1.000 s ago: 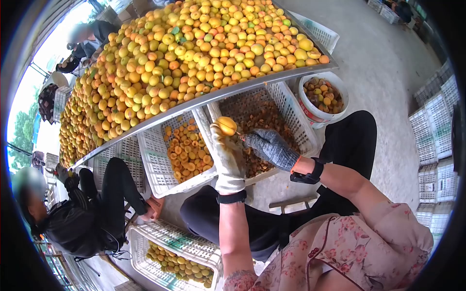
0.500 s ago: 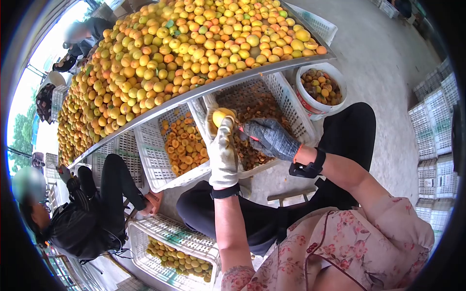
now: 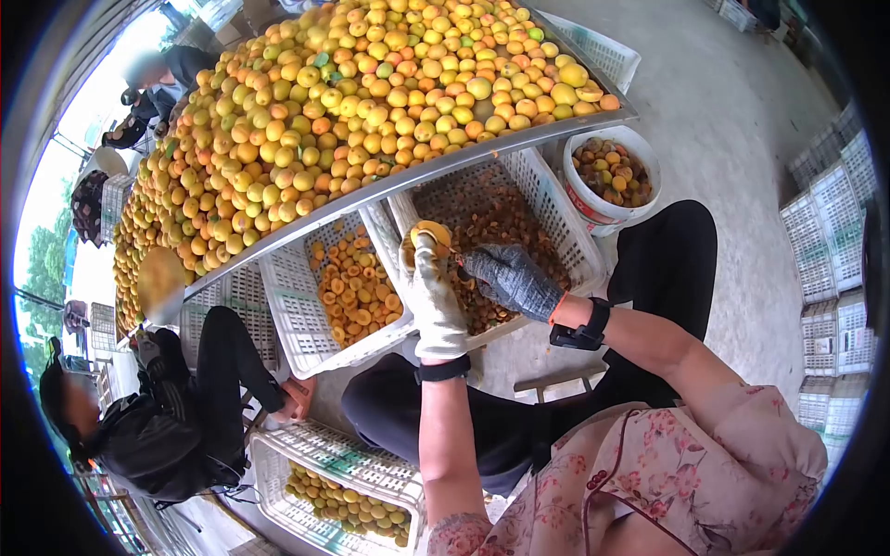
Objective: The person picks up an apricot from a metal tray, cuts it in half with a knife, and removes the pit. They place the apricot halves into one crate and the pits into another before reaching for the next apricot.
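My left hand (image 3: 436, 301), in a white glove, is closed around a yellow apricot (image 3: 432, 233) at the front of the crates. Close to its right is my right hand (image 3: 515, 280), in a grey knit glove, with the fingers curled; what they hold is too small to make out. Beneath both hands stands a white plastic crate (image 3: 567, 206) with brown pits and scraps (image 3: 491, 208) in it. Left of it, another white crate (image 3: 289, 310) holds opened apricot halves (image 3: 355, 287).
Whole apricots (image 3: 371, 88) are heaped on a metal-edged table (image 3: 408, 174). A white bucket (image 3: 603, 211) of fruit stands at its right corner. Below left, a crate (image 3: 338, 445) holds more fruit. A co-worker (image 3: 162, 426) sits at left; stacked crates (image 3: 839, 241) line the right.
The apricot has turned in my left hand and shows a cut-looking rim. My right hand has shifted slightly down. The co-worker at left has moved their head and hands.
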A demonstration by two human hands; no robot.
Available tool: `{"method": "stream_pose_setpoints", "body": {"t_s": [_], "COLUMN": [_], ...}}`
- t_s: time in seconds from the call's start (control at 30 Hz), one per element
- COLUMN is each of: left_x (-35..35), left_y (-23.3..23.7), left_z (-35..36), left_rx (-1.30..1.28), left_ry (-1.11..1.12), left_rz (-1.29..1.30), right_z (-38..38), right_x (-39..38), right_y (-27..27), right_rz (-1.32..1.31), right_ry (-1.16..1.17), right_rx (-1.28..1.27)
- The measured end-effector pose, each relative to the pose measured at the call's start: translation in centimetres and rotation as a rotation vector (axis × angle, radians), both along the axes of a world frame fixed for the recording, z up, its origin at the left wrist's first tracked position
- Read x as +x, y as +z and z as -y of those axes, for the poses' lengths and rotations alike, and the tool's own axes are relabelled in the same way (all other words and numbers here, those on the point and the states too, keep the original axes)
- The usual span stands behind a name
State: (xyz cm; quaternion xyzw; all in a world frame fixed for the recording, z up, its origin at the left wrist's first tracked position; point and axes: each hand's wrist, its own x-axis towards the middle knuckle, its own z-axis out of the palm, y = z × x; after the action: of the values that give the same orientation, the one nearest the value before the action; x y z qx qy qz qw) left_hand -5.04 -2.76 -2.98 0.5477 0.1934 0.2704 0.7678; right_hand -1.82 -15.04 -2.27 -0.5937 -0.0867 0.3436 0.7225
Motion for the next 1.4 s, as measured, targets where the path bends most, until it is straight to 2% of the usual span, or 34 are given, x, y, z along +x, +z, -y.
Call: {"method": "stream_pose_setpoints", "body": {"t_s": [0.03,0.1,0.13,0.17,0.23,0.3,0.33,0.37,0.4,0.43,0.5,0.57,0.63,0.7,0.8,0.83,0.9,0.93,0.97,1.0,1.03,1.07,1.1,1.13,1.17,1.23,1.27,1.3,1.37,1.4], "left_x": [-0.2,-0.3,-0.2,-0.2,-0.5,0.1,0.2,0.4,0.6,0.6,-0.9,-0.1,0.1,0.0,-0.1,0.1,0.2,0.1,0.0,0.2,0.7,1.2,1.4,1.5,1.8,2.3,2.3,2.2,2.6,2.4], "left_y": [-0.6,0.1,0.7,0.6,0.3,-0.4,-0.6,-0.6,-0.1,0.4,0.7,-1.0,-1.1,-0.2,0.0,-0.5,-0.6,-0.4,-0.4,-0.8,-1.5,-1.7,-1.9,-2.2,-2.2,-2.6,-3.0,-3.6,-5.7,-5.7], "left_z": [-0.1,0.4,0.8,1.0,0.0,-1.0,-1.8,-2.5,-2.7,-2.4,-0.9,2.1,2.5,1.9,1.5,1.7,1.5,1.6,1.5,1.5,1.6,1.4,1.2,1.1,1.1,1.2,0.8,0.6,0.3,0.4], "left_rx": [0.0,-0.257,-0.385,-0.378,-0.391,-0.593,-0.611,-0.638,-0.502,-0.378,0.277,0.242,0.75,0.969,1.01,0.929,0.846,0.678,0.506,0.394,0.39,0.213,0.036,-0.026,-0.036,-0.303,-0.394,-0.322,-0.549,-0.607], "left_ry": [0.011,-0.197,-0.067,-0.057,-0.119,0.032,0.056,0.073,0.136,0.199,0.092,0.043,0.058,0.092,0.077,0.103,0.126,0.066,0.008,0.04,0.044,0.086,0.126,0.15,0.15,0.206,0.117,0.078,0.073,0.021], "left_rz": [-0.002,0.225,0.111,0.123,0.047,0.147,0.249,0.35,0.283,0.202,-0.121,-0.07,-0.062,-0.175,-0.25,-0.185,-0.124,-0.27,-0.414,-0.396,-0.397,-0.372,-0.346,-0.279,-0.286,-0.152,-0.082,-0.042,0.147,0.226], "right_z": [-0.3,-1.0,-1.0,-1.0,-1.7,-0.3,0.6,1.4,2.1,2.7,2.2,0.3,-1.7,-2.4,-3.7,-3.9,-4.7,-5.4,-5.8,-6.3,-6.7,-6.9,-7.0,-7.0,-7.1,-7.2,-7.3,-7.5,-7.5,-7.4], "right_x": [0.0,-0.3,-0.3,-0.3,-0.4,-0.4,-0.8,-1.0,-2.3,-1.8,-0.5,1.8,3.1,3.7,4.1,4.3,3.9,3.8,3.6,3.6,3.7,3.9,4.3,4.6,4.7,4.7,4.8,5.0,4.9,4.8], "right_y": [-0.2,-0.5,-1.1,-2.1,-3.9,-6.6,-7.1,-11.4,-6.7,-6.1,-1.5,-3.0,-3.0,-5.1,-6.4,-6.6,-4.9,-3.7,-3.6,-3.6,-3.6,-3.6,-3.7,-3.7,-3.1,-1.4,-1.4,-1.5,-1.8,-1.4], "right_rz": [-0.002,0.316,0.389,0.4,1.074,1.368,1.382,0.656,0.223,0.155,-0.007,0.022,-0.017,-0.187,-0.114,-0.113,0.074,0.24,0.237,0.311,0.387,0.389,0.558,0.724,0.72,0.981,1.072,1.059,1.252,1.276], "right_ry": [0.011,-0.035,-0.014,-0.004,-0.205,-0.065,-0.08,-0.109,-0.122,-0.171,-0.245,-0.307,-0.407,-0.39,-0.442,-0.441,-0.42,-0.45,-0.448,-0.455,-0.461,-0.456,-0.4,-0.339,-0.334,-0.233,-0.238,-0.231,-0.291,-0.245], "right_rx": [0.0,-0.06,-0.141,-0.133,-0.179,-0.321,-0.351,0.0,0.042,-0.032,0.05,0.166,0.274,0.353,0.348,0.35,0.194,-0.035,-0.037,-0.067,-0.097,-0.099,-0.207,-0.318,-0.328,-0.378,-0.418,-0.433,-0.296,-0.27]}}
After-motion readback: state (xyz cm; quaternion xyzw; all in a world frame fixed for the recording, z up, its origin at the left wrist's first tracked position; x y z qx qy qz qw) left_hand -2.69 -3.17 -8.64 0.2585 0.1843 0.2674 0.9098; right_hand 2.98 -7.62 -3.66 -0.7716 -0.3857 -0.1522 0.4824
